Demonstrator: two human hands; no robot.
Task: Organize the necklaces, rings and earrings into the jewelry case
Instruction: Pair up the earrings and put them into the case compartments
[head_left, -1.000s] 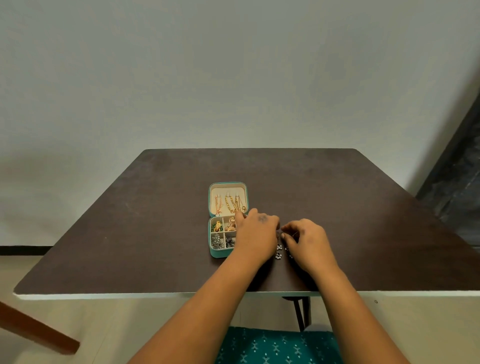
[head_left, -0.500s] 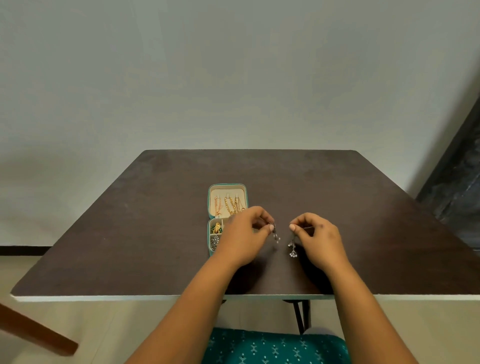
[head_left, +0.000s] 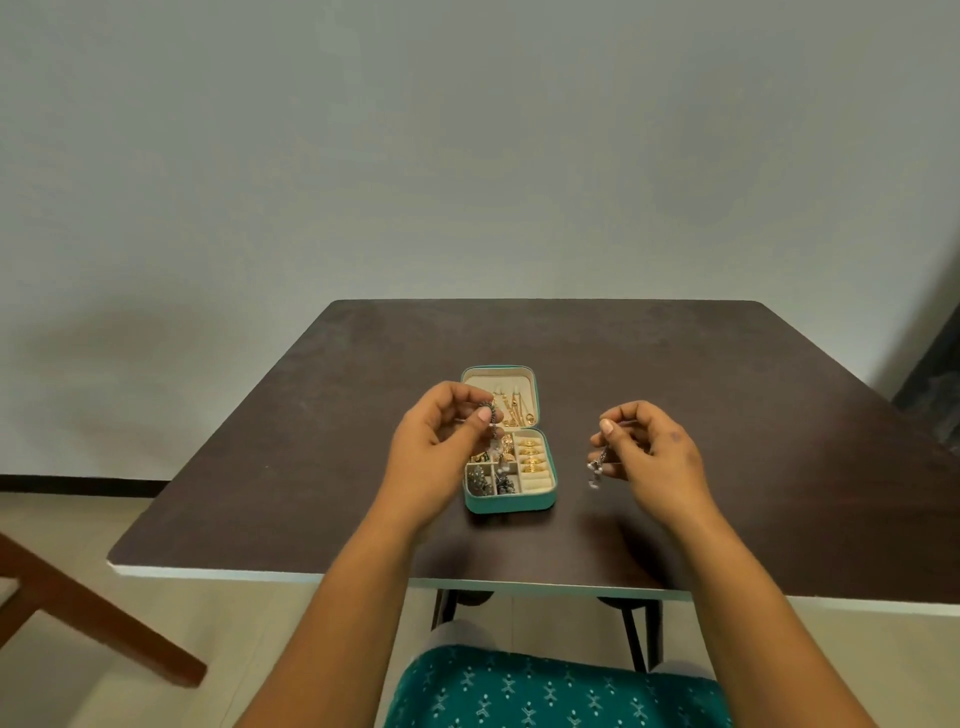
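A small teal jewelry case (head_left: 511, 504) lies open on the dark table (head_left: 727, 405). Gold necklaces (head_left: 514, 410) hang in its lid, gold rings (head_left: 532, 454) fill the right slots, and earrings sit in the left compartments. My left hand (head_left: 431, 457) is raised over the case's left side and pinches a dark silver earring (head_left: 491, 418) that dangles above the compartments. My right hand (head_left: 652, 457) is lifted to the right of the case and pinches the matching silver earring (head_left: 596, 467), which hangs free above the table.
A brown wooden chair part (head_left: 98, 618) slants at the lower left, off the table. A teal patterned cloth (head_left: 545, 691) covers my lap below the table's white front edge (head_left: 311, 576). A plain wall stands behind.
Both hands have lifted off the table, each with one silver earring from the spot right of the case. They have drawn apart, the left going over the case.
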